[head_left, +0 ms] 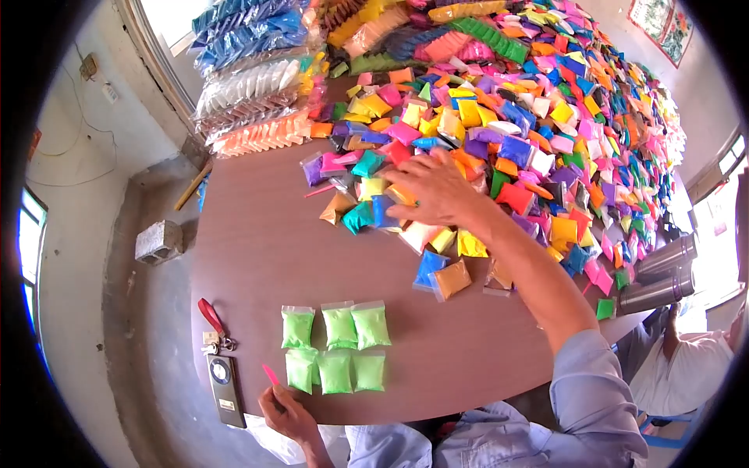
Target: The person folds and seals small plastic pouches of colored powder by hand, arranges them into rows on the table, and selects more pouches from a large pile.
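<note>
My left hand is at the table's near edge, its fingers closed on a slim pink plastic stick that points up and left. Just right of it, light green packets lie in two rows, several in all. My right hand reaches out over the near edge of a large heap of small coloured packets. Its fingers are spread and seem to rest on packets; whether one is gripped I cannot see. Around them lie a teal packet, a blue packet and a brown packet.
At the table's left edge lie a dark phone-like device and keys on a red strap. Bundled strips of packets are stacked at the back left. Metal cylinders stand at the right, near a seated person.
</note>
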`<state>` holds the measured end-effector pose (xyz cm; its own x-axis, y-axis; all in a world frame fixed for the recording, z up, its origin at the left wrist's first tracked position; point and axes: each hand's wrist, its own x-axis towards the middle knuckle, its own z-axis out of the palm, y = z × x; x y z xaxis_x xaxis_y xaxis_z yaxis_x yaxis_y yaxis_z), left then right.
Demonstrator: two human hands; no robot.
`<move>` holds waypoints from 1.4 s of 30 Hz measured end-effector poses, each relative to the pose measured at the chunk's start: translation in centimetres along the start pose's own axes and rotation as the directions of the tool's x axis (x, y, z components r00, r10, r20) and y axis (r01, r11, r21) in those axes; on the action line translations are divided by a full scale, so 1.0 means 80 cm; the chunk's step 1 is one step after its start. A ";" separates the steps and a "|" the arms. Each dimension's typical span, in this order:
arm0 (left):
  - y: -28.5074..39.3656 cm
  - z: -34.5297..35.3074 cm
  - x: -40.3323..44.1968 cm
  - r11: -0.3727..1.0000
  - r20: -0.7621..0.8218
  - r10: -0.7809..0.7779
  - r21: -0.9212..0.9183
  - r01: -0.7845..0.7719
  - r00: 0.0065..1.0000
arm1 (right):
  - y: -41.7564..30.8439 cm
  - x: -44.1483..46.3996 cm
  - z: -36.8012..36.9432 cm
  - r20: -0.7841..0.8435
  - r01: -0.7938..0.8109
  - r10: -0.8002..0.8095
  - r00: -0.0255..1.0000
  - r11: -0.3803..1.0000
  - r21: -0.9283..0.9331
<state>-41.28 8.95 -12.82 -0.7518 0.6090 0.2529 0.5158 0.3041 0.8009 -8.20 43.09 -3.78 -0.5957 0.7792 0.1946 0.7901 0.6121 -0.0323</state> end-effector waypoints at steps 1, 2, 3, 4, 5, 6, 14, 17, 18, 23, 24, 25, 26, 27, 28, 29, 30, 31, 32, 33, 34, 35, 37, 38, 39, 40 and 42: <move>0.002 0.001 -0.001 0.999 0.016 -0.033 -0.024 0.033 0.999 | 0.017 -0.004 -0.003 0.003 0.001 -0.001 1.000 1.000 -0.005; -0.003 0.002 -0.001 0.999 0.022 -0.035 -0.028 0.036 0.999 | 0.036 -0.011 -0.005 -0.011 0.024 -0.025 1.000 0.999 -0.024; -0.010 0.003 -0.001 0.999 0.006 -0.005 -0.039 0.005 1.000 | 0.051 -0.019 -0.007 -0.024 0.045 -0.047 0.999 0.998 -0.044; -0.016 0.005 -0.001 0.998 -0.011 0.026 -0.049 -0.026 1.000 | 0.062 -0.026 -0.006 -0.103 0.047 -0.058 0.993 0.993 -0.105; -0.014 0.007 -0.001 0.998 -0.005 0.025 -0.052 -0.025 1.000 | 0.072 -0.032 -0.010 -0.099 0.042 -0.053 0.994 0.993 -0.108; -0.012 0.006 -0.001 0.998 -0.006 0.036 -0.043 -0.037 0.999 | 0.083 -0.037 -0.016 -0.106 0.020 -0.035 0.994 0.990 -0.142; -0.011 0.004 -0.002 0.995 0.019 0.066 -0.081 -0.064 0.998 | 0.186 -0.120 -0.080 -0.219 -0.224 0.141 0.966 0.879 -0.422; -0.007 0.004 -0.002 0.995 0.024 0.069 -0.079 -0.067 0.997 | 0.206 -0.153 -0.100 -0.176 -0.417 0.378 0.909 0.806 -0.421; -0.006 0.005 -0.002 0.994 0.008 0.095 -0.054 -0.094 0.995 | 0.210 -0.161 -0.106 -0.168 -0.478 0.447 0.878 0.809 -0.343; -0.022 0.004 0.000 0.998 0.034 0.059 -0.039 -0.057 0.998 | 0.210 -0.173 -0.100 -0.309 -0.484 0.405 0.861 0.838 -0.252; -0.025 0.004 0.000 0.999 0.038 0.050 -0.019 -0.050 0.998 | 0.210 -0.168 -0.096 -0.330 -0.503 0.421 0.845 0.835 -0.222; -0.026 0.003 0.000 0.999 0.041 0.041 0.004 -0.041 0.998 | 0.207 -0.163 -0.091 -0.347 -0.520 0.438 0.829 0.833 -0.191; -0.022 0.004 0.000 0.999 0.046 0.042 0.009 -0.043 0.998 | 0.195 -0.157 -0.095 -0.340 -0.502 0.426 0.838 0.847 -0.175; -0.013 0.005 -0.001 0.997 0.023 0.072 0.003 -0.073 0.997 | 0.187 -0.152 -0.093 -0.334 -0.505 0.432 0.838 0.846 -0.171; -0.008 0.005 -0.002 0.995 0.002 0.101 -0.001 -0.101 0.995 | 0.178 -0.148 -0.091 -0.337 -0.487 0.404 0.851 0.846 -0.218; -0.007 0.004 -0.001 0.995 0.008 0.100 0.004 -0.100 0.995 | 0.171 -0.142 -0.090 -0.340 -0.468 0.372 0.864 0.843 -0.267; -0.007 0.005 0.000 0.993 -0.001 0.114 0.019 -0.114 0.993 | 0.161 -0.137 -0.090 -0.345 -0.428 0.335 0.877 0.870 -0.246; -0.007 0.006 0.000 0.991 -0.010 0.129 0.034 -0.129 0.992 | 0.155 -0.131 -0.085 -0.341 -0.429 0.336 0.878 0.870 -0.245; -0.004 0.006 0.000 0.991 -0.005 0.129 0.038 -0.129 0.992 | 0.150 -0.127 -0.077 -0.344 -0.341 0.266 0.900 0.923 -0.177; -0.001 0.007 0.000 0.992 -0.003 0.121 0.030 -0.120 0.993 | 0.144 -0.122 -0.070 -0.353 -0.248 0.196 0.915 0.963 -0.109; 0.001 0.007 0.000 0.993 -0.002 0.113 0.021 -0.113 0.994 | 0.134 -0.116 -0.057 -0.397 -0.134 0.090 0.913 0.988 -0.083; 0.000 0.008 -0.001 0.993 0.001 0.113 0.023 -0.113 0.994 | 0.122 -0.111 -0.051 -0.395 -0.136 0.094 0.914 0.987 -0.082; -0.004 0.007 0.000 0.993 -0.001 0.118 0.006 -0.118 0.993 | 0.093 -0.098 -0.039 -0.354 0.020 -0.067 0.933 0.991 -0.134; -0.004 0.007 0.000 0.993 -0.003 0.118 0.007 -0.118 0.993 | 0.077 -0.091 -0.038 -0.352 0.063 -0.106 0.930 0.990 -0.130; -0.004 0.006 0.000 0.994 0.003 0.106 0.024 -0.106 0.994 | 0.065 -0.082 -0.035 -0.355 0.065 -0.107 0.929 0.990 -0.129; -0.004 0.007 0.000 0.995 0.006 0.092 0.038 -0.092 0.996 | 0.057 -0.071 -0.033 -0.391 0.072 -0.108 0.914 0.992 -0.106; -0.014 0.005 0.000 0.996 0.009 0.067 0.050 -0.067 0.998 | 0.045 -0.050 -0.036 -0.393 0.042 -0.043 0.919 0.999 -0.010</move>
<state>-41.70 8.89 -13.88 -0.7119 0.6347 0.3006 0.5849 0.2990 0.7540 -2.55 41.81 -1.85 -0.5245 0.6367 0.5652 0.7657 0.6430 -0.0138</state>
